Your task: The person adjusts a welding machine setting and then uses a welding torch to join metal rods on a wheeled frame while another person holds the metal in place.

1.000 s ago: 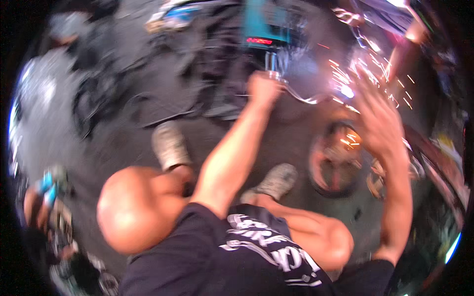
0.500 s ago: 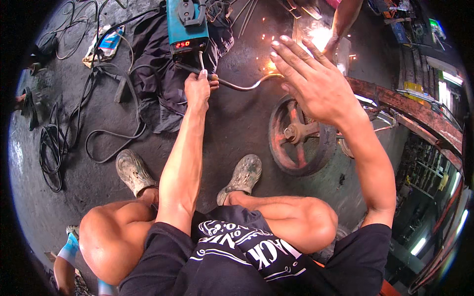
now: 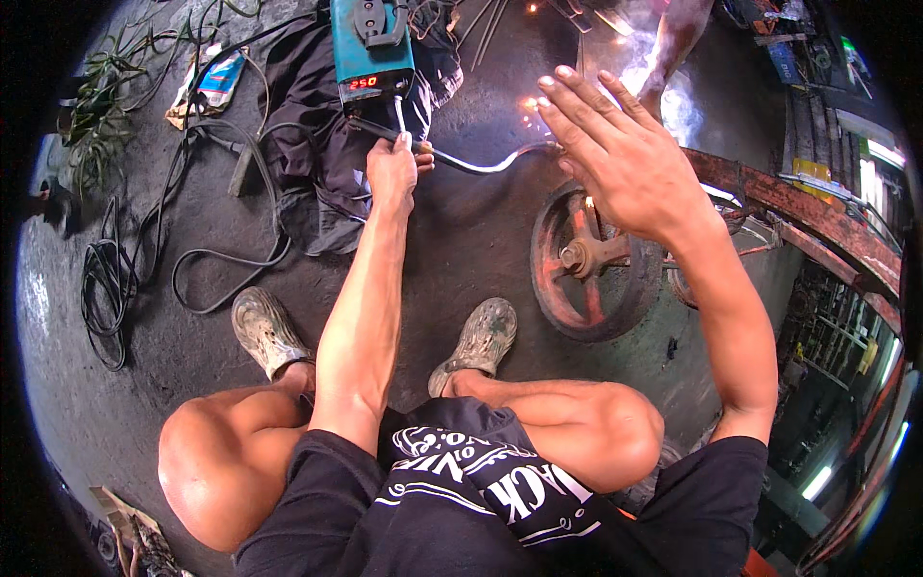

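Observation:
My left hand (image 3: 392, 178) is closed on a bent metal rod (image 3: 481, 167), which curves rightward behind my right hand; a short upright bar (image 3: 400, 113) rises from the grip toward a teal machine (image 3: 371, 53) with a red display. My right hand (image 3: 620, 154) is open and raised, palm away from me, fingers stretched and touching nothing visible. Behind it are a small orange glow (image 3: 530, 104), bluish smoke (image 3: 681, 117) and another person's arm (image 3: 673, 43). Below my right hand stands a rusty spoked wheel (image 3: 558, 302).
Black cables (image 3: 106, 279) lie coiled and trailing on the left floor (image 3: 154, 365). A crumpled dark cloth (image 3: 306, 168) lies beneath the machine, near a blue-white packet (image 3: 219, 82). A rusty beam (image 3: 798, 202) runs along the right. My feet (image 3: 481, 341) are on the floor.
The view swung from its blurred earlier angle, then steadied. The bright sparks and glare have dimmed to smoke and small glows. The leg with a blue sock at lower left is gone from view.

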`<state>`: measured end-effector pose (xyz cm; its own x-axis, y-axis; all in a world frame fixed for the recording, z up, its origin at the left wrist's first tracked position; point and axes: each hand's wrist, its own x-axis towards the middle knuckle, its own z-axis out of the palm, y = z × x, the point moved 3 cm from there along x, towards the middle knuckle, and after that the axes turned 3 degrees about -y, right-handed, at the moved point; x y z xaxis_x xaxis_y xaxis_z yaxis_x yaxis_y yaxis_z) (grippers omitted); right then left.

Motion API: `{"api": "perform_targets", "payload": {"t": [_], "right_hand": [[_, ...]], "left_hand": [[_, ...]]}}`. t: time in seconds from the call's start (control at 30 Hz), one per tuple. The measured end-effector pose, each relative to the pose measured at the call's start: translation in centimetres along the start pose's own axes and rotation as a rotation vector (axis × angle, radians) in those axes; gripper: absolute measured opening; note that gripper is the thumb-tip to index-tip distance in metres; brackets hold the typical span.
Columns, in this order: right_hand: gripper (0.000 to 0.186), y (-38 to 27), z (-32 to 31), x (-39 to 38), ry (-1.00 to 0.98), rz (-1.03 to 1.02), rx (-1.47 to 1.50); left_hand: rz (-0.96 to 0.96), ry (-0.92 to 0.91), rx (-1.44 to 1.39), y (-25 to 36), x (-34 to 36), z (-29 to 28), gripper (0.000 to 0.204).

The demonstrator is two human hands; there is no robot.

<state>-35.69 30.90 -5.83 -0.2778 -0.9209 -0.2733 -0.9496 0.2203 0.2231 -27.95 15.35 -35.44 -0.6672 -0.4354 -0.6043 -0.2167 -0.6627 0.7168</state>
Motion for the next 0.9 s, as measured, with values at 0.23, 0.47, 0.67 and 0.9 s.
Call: {"api": "perform_targets", "payload": {"t": [0.23, 0.47, 0.67, 0.9], "right_hand": [[0.052, 1.4, -0.9, 0.8, -0.003, -0.002, -0.02], [0.058, 2.9, -4.3, 1.6, -0.019, 0.228, 0.245], [0.053, 2.1, -3.7, -0.2, -0.079, 0.288, 0.289], [0.044, 3.1, 0.3, 6.2, 0.343, 0.087, 0.241]], "left_hand": [[0.029, -0.021, 0.041, 0.2, 1.6, 0.3, 0.026], [-0.132, 0.094, 0.079, 3.2, -1.1, -0.8, 0.017], [-0.066, -0.108, 0.097, 0.2, -0.2, 1.8, 0.015], [-0.077, -0.142, 0.099, 0.4, 3.5, 1.2, 0.041]]}}
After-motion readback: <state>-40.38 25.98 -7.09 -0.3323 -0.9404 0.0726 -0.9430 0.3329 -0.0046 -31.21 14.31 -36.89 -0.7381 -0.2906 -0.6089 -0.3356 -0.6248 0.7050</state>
